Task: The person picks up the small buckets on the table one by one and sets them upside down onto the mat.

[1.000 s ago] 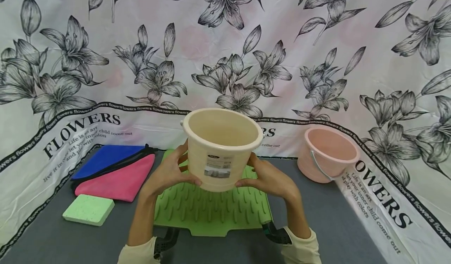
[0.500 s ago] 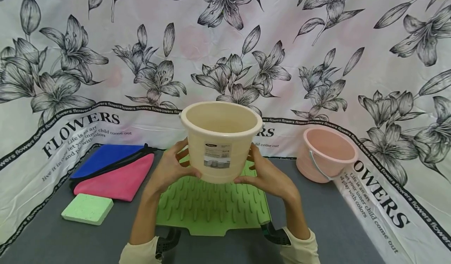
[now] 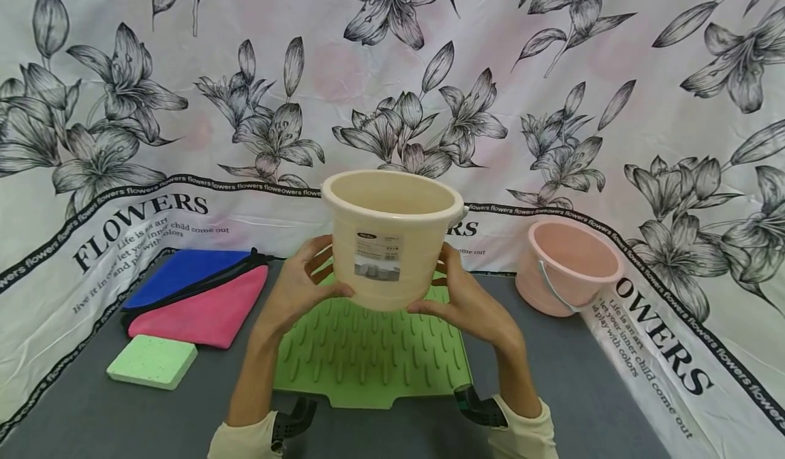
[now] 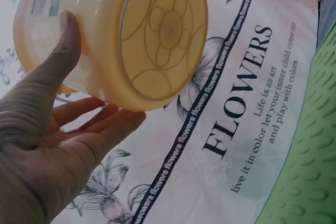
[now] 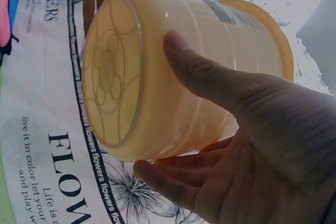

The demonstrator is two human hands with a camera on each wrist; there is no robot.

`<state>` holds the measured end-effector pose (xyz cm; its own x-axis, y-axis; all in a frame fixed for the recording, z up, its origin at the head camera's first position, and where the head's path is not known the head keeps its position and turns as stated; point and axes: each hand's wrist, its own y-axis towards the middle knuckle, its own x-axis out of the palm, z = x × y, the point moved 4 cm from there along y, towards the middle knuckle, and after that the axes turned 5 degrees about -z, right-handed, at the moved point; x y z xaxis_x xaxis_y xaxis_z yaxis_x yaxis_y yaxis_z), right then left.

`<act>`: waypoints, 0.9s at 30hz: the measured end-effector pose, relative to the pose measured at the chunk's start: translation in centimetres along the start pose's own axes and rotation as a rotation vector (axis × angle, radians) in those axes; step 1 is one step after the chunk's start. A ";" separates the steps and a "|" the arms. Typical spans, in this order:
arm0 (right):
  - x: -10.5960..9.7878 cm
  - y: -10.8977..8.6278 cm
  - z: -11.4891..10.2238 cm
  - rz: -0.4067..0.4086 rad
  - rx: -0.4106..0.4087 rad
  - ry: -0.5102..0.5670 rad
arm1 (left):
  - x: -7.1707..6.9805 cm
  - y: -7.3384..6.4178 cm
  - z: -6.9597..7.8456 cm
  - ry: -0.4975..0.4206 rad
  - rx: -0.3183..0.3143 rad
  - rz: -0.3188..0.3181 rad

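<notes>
Head view: the cream bucket is held raised between the left grip and the right grip, both curled round its sides; the small print of its label cannot be read. The mat is partly hidden behind. Left wrist view: "FLOWERS" is printed on the cloth. Right wrist view: the cream bucket's wall is pressed by the thumb.

Around the held-up cream bucket, the left hand bars eight o'clock and the right hand four. Toward six there is room to slip underneath it, above the green mat. The flowered sheet closes off twelve. The pink bucket stands at three, leaving a passable strip of table beside the right hand; cloth and sponge crowd eight to nine.
</notes>
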<state>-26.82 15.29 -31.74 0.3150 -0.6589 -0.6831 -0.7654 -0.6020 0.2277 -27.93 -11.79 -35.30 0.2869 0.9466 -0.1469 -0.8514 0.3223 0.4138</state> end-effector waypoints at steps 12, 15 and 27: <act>0.1 0.0 -0.6 0.042 -0.018 0.015 | -0.1 -0.3 1.1 0.192 0.043 -0.085; 0.0 0.0 -0.8 0.071 -0.027 0.004 | 0.3 -0.1 1.3 0.239 0.054 -0.088; -0.4 0.2 -1.5 0.279 -0.141 -0.061 | 0.4 0.0 2.0 0.338 0.036 0.027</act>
<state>-26.27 14.80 -30.36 0.0661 -0.7814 -0.6205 -0.7310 -0.4612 0.5029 -26.94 -11.35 -33.53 0.0971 0.9011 -0.4226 -0.8389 0.3026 0.4525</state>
